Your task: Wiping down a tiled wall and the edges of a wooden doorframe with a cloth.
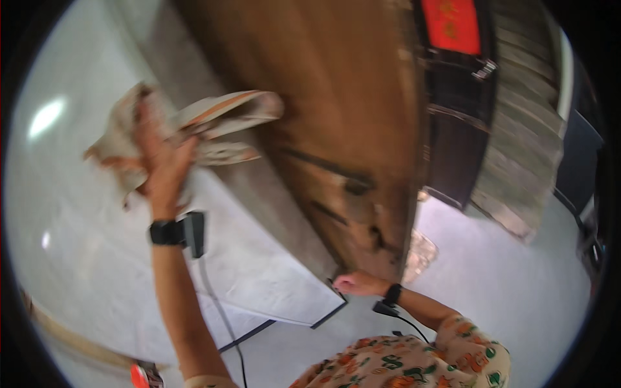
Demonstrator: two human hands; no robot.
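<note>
My left hand is raised at the left and grips a cream cloth with orange edging. The cloth is bunched around the fingers, and a folded loop of it sticks out to the right. Behind it rises a glossy white wall; whether the cloth touches the wall I cannot tell. Low in the middle, my right hand is curled into a loose fist, with nothing visible in it. It is nearest the wall's dark-trimmed corner and the bottom of a brown wooden door. Motion blurs the cloth and door.
A dark door handle juts from the brown door. Farther right is a dark door bearing a red paper with writing, beside a grey stone-patterned wall. Cables run from black wristbands on both wrists. A red object lies at lower left.
</note>
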